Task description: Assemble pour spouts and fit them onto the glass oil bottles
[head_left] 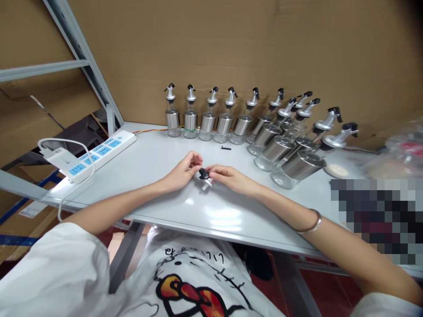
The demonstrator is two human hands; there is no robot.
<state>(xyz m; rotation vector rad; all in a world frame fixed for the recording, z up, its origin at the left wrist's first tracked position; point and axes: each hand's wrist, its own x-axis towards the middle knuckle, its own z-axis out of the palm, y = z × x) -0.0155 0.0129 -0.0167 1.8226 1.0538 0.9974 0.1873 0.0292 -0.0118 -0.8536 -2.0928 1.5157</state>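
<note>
My left hand [183,171] and my right hand [230,177] meet at the middle of the white table [158,193]. Both pinch a small black and silver pourer cap [205,177] that rests just above the tabletop. My left fingers close on its black top, my right fingers on its side. A silver bracelet [312,224] circles my right wrist. Behind the hands, several glass and steel oil bottles [224,125] with pourer tops stand in a row along the cardboard wall.
A white power strip [99,154] with blue sockets and a charger lies at the table's left. A small black part [226,148] lies before the bottles. A white oval piece [336,170] and clear plastic bags [401,152] sit at the right.
</note>
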